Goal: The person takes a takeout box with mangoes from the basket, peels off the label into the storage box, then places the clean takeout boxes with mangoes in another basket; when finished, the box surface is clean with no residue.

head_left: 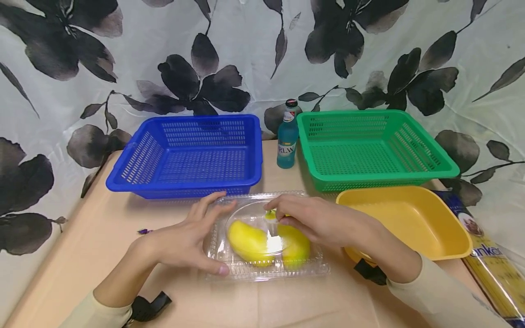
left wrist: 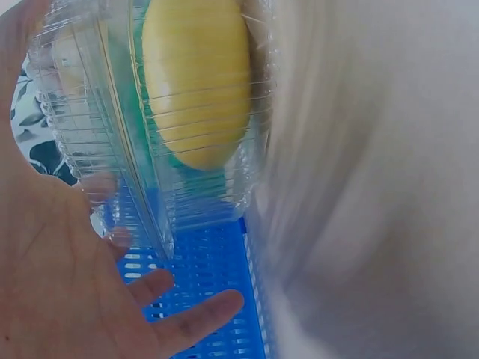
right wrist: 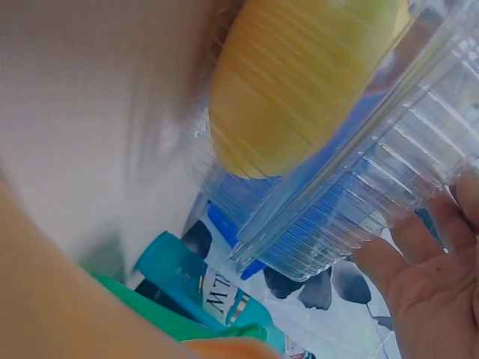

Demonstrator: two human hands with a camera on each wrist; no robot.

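Our left grip (head_left: 193, 239) is spread at nine o'clock of the clear container (head_left: 266, 275) on the counter (head_left: 328, 300); our right grip (head_left: 305, 216) bends over its top, whether pinching we cannot tell. Yellow fruits (head_left: 248, 241) lie inside. From the container, a blue basket (head_left: 180, 187) sits at eleven o'clock, a yellow basin (head_left: 410, 228) at three.

Your tabletop (head_left: 287, 300) bears a blue basket (head_left: 201, 166) at its far left corner, a green basket (head_left: 348, 157) at the far right, a bottle (head_left: 287, 141) between, a tub (head_left: 406, 223) and packet (head_left: 490, 264) by the right edge, a clear box (head_left: 268, 248) midway, a small scrap (head_left: 144, 231) leftward.
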